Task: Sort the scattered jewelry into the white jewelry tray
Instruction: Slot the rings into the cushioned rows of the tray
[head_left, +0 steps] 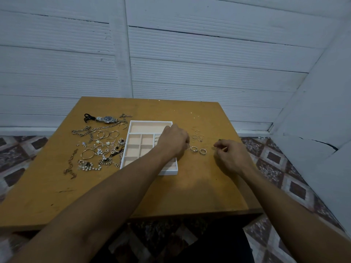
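Observation:
The white jewelry tray with peach compartments sits mid-table. My left hand reaches across its right side, and its fingertips pinch a thin ring at the tray's right edge. Beside that lie two silver rings, and several thin rings lie farther back. My right hand hovers right of them with curled fingers pinching a small thin piece, likely a ring. A heap of chains, bracelets and pearls and a wristwatch lie left of the tray.
The wooden table stands against a white panelled wall. Patterned floor tiles show on both sides. A loose chain lies near the table's left edge.

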The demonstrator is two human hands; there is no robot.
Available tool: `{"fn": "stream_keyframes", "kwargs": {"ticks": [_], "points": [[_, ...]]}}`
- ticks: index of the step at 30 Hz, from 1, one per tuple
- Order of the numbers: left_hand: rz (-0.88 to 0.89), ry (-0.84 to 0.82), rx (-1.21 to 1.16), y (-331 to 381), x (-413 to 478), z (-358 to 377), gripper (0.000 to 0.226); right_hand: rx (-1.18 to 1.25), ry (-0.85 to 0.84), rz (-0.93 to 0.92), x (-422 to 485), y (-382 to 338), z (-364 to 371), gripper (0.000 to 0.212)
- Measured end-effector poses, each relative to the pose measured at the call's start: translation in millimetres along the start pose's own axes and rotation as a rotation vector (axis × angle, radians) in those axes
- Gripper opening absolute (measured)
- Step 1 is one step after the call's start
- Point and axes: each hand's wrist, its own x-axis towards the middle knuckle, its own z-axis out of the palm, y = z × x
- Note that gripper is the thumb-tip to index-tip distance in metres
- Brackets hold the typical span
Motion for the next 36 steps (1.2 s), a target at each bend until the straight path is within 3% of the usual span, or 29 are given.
{"fn": "stream_keyframes", "kwargs": {"ticks": [9, 12, 20, 24, 28, 36], "points": [[-0.102, 0.079, -0.127, -29.0, -10.5, -21.8, 0.014, 0.013, -0.015, -0.022, 8.3, -20.7, 8.6, 0.026], [-0.171, 0.025, -0.177, -40.9, -19.3, -28.8, 0.007, 0.018, -0.042, -0.018, 15.3, -31.7, 15.7, 0.025], [-0.311, -0.097, -0.325, -73.6, -35.6, -43.0, 0.013, -0.195, -0.128, -0.013, 32.9, -62.9, 35.7, 0.033], [-0.326, -0.087, -0.346, -86.6, -44.1, -45.3, 0.014, -0.217, -0.156, 0.006, 36.8, -65.9, 44.2, 0.029], [-0.309, -0.075, -0.347, -95.6, -50.9, -43.5, 0.010, -0.152, -0.177, 0.051, 40.9, -70.8, 45.9, 0.010], [-0.318, -0.032, -0.391, -100.8, -57.1, -38.9, 0.006, -0.066, -0.205, 0.084, 45.0, -76.7, 43.6, 0.018]]}}
